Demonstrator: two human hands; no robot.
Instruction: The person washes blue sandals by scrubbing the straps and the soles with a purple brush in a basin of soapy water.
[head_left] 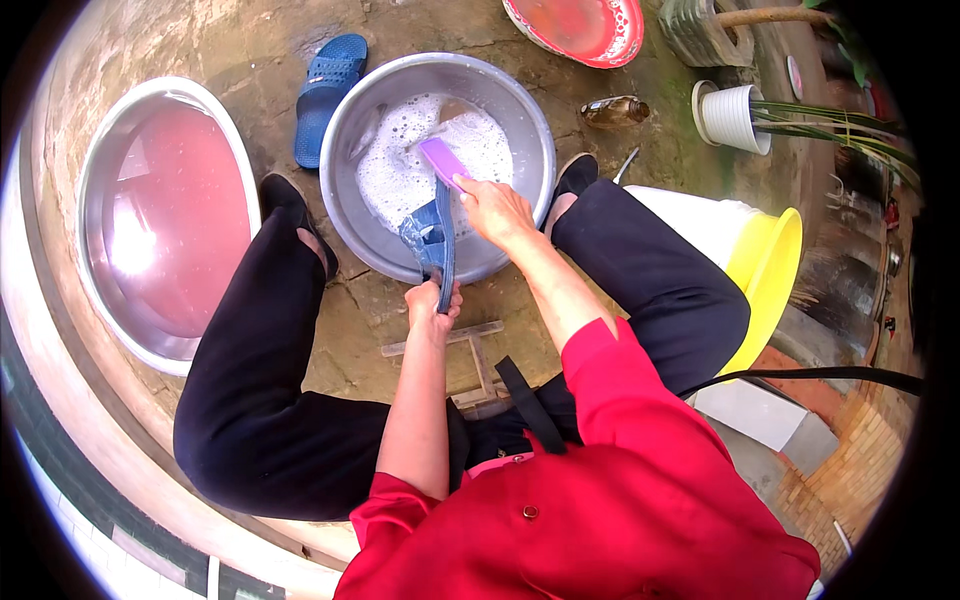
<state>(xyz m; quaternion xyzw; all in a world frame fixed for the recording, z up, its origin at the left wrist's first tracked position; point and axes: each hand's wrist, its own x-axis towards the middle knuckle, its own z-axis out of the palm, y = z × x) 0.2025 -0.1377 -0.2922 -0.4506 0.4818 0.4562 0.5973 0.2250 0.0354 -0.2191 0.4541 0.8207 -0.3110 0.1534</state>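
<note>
The right hand's [497,210] fingers are clamped on one smooth, oblong purple brush [442,160], arm stretched forward and down, while the left hand's [432,304] curled fingers grip one end of a wet blue sandal [426,232], slanting over white foam [392,158] in a round grey basin [530,150]. From where I stand, a second, ridged sandal [322,110] lies near that basin on rough floor [243,62], with one shiny metal basin [98,215] and one red-patterned basin [628,35] further out.

left hand [433,303]: blue slipper [447,245] | right hand [497,212]: purple brush [441,160] | beneath: sudsy grey basin [516,112]
</note>
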